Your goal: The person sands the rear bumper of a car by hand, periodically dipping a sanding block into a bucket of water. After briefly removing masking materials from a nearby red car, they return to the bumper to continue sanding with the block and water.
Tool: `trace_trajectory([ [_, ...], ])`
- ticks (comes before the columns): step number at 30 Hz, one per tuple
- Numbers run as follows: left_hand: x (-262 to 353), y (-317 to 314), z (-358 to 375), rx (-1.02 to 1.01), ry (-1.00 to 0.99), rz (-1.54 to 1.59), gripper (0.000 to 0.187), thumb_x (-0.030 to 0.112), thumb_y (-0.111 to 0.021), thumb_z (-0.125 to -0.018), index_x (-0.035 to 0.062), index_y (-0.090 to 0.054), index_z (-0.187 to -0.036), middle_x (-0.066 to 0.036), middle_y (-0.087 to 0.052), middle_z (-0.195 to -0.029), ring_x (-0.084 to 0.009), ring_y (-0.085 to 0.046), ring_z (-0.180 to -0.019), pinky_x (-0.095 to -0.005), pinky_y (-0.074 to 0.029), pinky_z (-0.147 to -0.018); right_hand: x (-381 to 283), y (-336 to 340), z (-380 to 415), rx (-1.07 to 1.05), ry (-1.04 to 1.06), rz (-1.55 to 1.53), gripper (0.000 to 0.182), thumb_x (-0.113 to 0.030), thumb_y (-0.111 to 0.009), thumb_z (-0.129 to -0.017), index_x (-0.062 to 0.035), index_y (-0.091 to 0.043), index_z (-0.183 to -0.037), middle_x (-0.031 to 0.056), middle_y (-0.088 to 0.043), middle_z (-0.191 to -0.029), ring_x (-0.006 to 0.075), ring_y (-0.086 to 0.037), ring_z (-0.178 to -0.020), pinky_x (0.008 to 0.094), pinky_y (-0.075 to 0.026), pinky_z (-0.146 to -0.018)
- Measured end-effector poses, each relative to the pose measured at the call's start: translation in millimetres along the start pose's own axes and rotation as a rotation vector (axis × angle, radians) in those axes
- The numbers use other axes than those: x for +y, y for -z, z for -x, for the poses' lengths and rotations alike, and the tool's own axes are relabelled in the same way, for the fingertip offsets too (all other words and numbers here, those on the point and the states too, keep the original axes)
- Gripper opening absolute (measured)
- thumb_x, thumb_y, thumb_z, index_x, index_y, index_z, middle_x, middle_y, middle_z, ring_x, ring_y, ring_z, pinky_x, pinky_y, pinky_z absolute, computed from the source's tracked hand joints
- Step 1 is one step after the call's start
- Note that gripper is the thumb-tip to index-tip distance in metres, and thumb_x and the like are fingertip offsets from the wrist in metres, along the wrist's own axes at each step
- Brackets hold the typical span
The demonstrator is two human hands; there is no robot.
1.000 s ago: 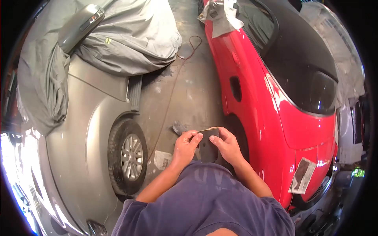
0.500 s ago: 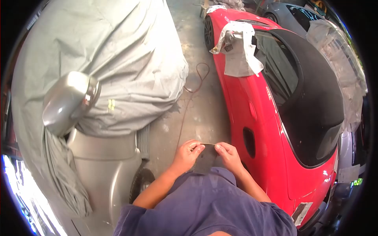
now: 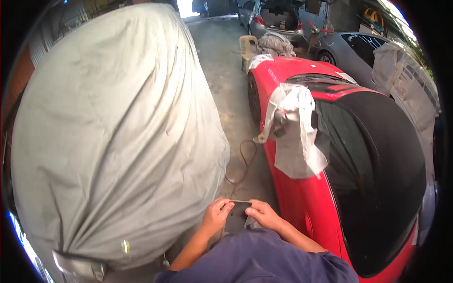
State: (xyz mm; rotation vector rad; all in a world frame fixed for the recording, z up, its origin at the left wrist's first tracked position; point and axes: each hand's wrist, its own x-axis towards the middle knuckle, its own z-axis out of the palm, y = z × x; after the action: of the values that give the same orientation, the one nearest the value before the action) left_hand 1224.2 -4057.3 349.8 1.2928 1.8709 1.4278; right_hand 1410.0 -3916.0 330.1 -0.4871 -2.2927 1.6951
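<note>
Between my two hands is a thin dark sheet [image 3: 239, 213] with a tan upper edge, perhaps sandpaper. My left hand [image 3: 218, 213] pinches its left end between thumb and fingers. At the other end, my right hand [image 3: 262, 214] grips it the same way. The upper edge runs nearly level and looks taut. Both hands are held in front of my body, above the floor between two cars. My right forearm is near the side of the red car [image 3: 302, 203]; my left is beside the covered car [image 3: 137, 155].
White masking sheet [image 3: 299, 151] drapes the red car's side mirror. A reddish hose [image 3: 246, 165] loops on the concrete floor [image 3: 219, 70]. Further off stand a plastic chair [image 3: 247, 49], a silver car with its boot open [image 3: 278, 21] and a grey car [image 3: 347, 47].
My view has tilted up and moved along the aisle, bringing the far cars and chair into sight. Both hands still hold the sheet, which now shows more of its dark face.
</note>
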Motion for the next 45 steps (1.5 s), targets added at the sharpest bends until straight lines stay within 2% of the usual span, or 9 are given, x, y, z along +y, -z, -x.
trace_trajectory([
  [3,-10.9,6.0,-71.6,0.060,-0.013,0.005,0.015,0.013,-0.068,-0.099,-0.0015,-0.066,-0.093,-0.007,-0.060,-0.079,-0.0165,-0.054,-0.072,-0.0318,-0.044,-0.067,-1.4,35.9,-78.3,-0.050,-0.025,-0.083,0.046,-0.038,-0.057,-0.107,0.0044,-0.068,-0.094,0.0140,-0.065,-0.082,0.0240,-0.064,-0.074,0.0375,-0.051,-0.071],
  [13,-96.1,14.9,-333.9,0.212,0.047,0.039,0.014,0.011,-0.070,-0.098,-0.0024,-0.068,-0.093,-0.009,-0.064,-0.081,-0.0185,-0.058,-0.072,-0.0317,-0.047,-0.067,63.2,164.2,-336.4,-0.067,0.175,0.041,0.047,-0.042,-0.059,-0.105,0.0027,-0.070,-0.095,0.0142,-0.064,-0.085,0.0334,-0.065,-0.082,0.0411,-0.050,-0.079],
  [16,-125.1,21.2,-446.4,0.168,-0.021,0.070,0.014,0.011,-0.070,-0.098,-0.0026,-0.068,-0.093,-0.009,-0.064,-0.082,-0.0178,-0.058,-0.073,-0.0314,-0.047,-0.068,77.4,218.4,-420.3,-0.176,0.121,0.089,0.045,-0.040,-0.058,-0.106,0.0027,-0.072,-0.100,0.0153,-0.065,-0.087,0.0344,-0.066,-0.083,0.0415,-0.051,-0.079],
  [18,-131.8,27.7,-524.3,0.085,-0.036,0.074,0.013,0.010,-0.070,-0.098,-0.0023,-0.069,-0.094,-0.009,-0.065,-0.083,-0.0188,-0.060,-0.074,-0.0317,-0.048,-0.068,79.7,253.5,-478.3,-0.110,0.007,-0.009,0.045,-0.038,-0.058,-0.107,0.0033,-0.068,-0.092,0.0131,-0.066,-0.082,0.0253,-0.066,-0.073,0.0382,-0.051,-0.069],
  [26,-143.6,6.5,-827.0,-0.251,-0.214,0.077,0.012,0.009,-0.068,-0.099,-0.0028,-0.068,-0.100,-0.011,-0.066,-0.087,-0.0256,-0.064,-0.077,-0.0359,-0.050,-0.070,121.5,397.5,-638.8,0.234,0.008,0.013,0.035,-0.032,-0.059,-0.107,-0.0005,-0.072,-0.112,0.0145,-0.070,-0.094,0.0253,-0.069,-0.093,0.0382,-0.053,-0.084],
  [32,-188.5,-24.1,-1031.6,-0.309,-0.260,0.217,0.011,0.008,-0.070,-0.098,-0.0025,-0.070,-0.100,-0.009,-0.068,-0.090,-0.0196,-0.062,-0.079,-0.0312,-0.049,-0.071,183.8,500.5,-784.9,0.290,-0.150,-0.056,0.037,-0.032,-0.059,-0.107,0.0009,-0.073,-0.096,0.0150,-0.074,-0.091,0.0260,-0.072,-0.078,0.0368,-0.056,-0.073],
  [36,-210.1,-20.9,-1171.4,-0.220,-0.208,0.132,0.011,0.009,-0.068,-0.099,-0.0013,-0.069,-0.097,-0.011,-0.067,-0.090,-0.0233,-0.064,-0.079,-0.0339,-0.051,-0.072,200.6,610.7,-911.7,0.200,-0.066,0.148,0.038,-0.035,-0.061,-0.105,-0.0004,-0.074,-0.098,0.0162,-0.073,-0.093,0.0310,-0.072,-0.084,0.0397,-0.055,-0.077],
  [42,-261.3,25.7,-1337.7,0.143,-0.028,0.265,0.012,0.011,-0.067,-0.102,0.0000,-0.066,-0.097,0.001,-0.060,-0.086,-0.0076,-0.052,-0.077,-0.0248,-0.043,-0.070,188.8,712.6,-1125.7,-0.064,0.265,0.230,0.044,-0.039,-0.059,-0.106,0.0001,-0.070,-0.090,0.0163,-0.069,-0.092,0.0348,-0.070,-0.088,0.0417,-0.054,-0.080],
  [45,-294.9,49.2,-1405.8,0.298,0.038,0.339,0.012,0.011,-0.065,-0.103,0.0016,-0.066,-0.096,0.003,-0.058,-0.083,-0.0061,-0.051,-0.076,-0.0239,-0.043,-0.070,191.0,738.2,-1226.4,-0.254,0.070,0.100,0.049,-0.042,-0.054,-0.108,0.0003,-0.069,-0.088,0.0142,-0.069,-0.086,0.0356,-0.070,-0.086,0.0424,-0.054,-0.078],
])
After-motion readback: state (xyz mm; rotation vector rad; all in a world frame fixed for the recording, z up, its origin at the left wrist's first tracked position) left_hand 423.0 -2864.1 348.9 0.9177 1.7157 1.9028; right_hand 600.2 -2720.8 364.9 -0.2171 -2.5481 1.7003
